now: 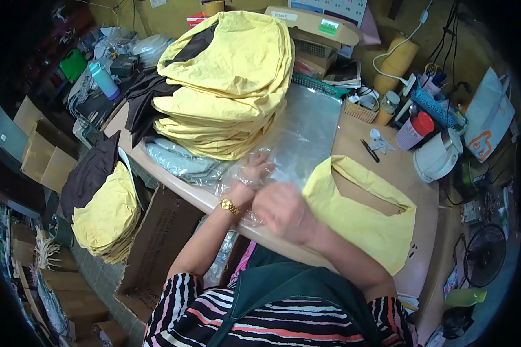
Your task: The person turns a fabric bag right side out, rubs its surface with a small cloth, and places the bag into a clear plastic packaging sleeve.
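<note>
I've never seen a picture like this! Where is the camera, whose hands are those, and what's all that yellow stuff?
There's no robot here, just a person with two bare hands. This one picture comes from a camera worn on that person's head, looking forward and down.

The left hand, below a gold-coloured wristwatch, has its fingers spread among crinkly clear plastic film. The right hand is curled beside it, but too blurred to tell what it holds.

On the tan tabletop is a tall stack of yellow and dark brown cloth pieces. Near the right arm lies one flat yellow cloth piece with a big opening. Behind the hands are flat, clear plastic sheets.
</note>
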A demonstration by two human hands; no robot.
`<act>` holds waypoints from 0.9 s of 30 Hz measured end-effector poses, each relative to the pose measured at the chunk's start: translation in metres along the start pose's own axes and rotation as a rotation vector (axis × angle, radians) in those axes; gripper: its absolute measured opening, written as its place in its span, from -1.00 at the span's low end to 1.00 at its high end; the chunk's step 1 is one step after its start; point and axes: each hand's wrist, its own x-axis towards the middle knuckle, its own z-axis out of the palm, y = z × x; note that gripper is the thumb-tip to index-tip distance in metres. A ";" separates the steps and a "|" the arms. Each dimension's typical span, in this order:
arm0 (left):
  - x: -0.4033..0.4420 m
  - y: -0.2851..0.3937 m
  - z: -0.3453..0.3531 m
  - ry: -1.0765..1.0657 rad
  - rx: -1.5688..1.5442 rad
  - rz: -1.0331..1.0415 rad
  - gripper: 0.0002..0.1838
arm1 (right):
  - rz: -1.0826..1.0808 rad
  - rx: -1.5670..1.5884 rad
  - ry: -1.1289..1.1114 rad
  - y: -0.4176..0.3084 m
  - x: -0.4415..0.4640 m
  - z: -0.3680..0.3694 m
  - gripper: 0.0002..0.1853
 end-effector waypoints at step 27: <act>-0.004 -0.005 -0.025 -0.004 -0.098 -0.393 -0.61 | 0.635 -0.331 -0.296 0.067 -0.006 0.096 -0.17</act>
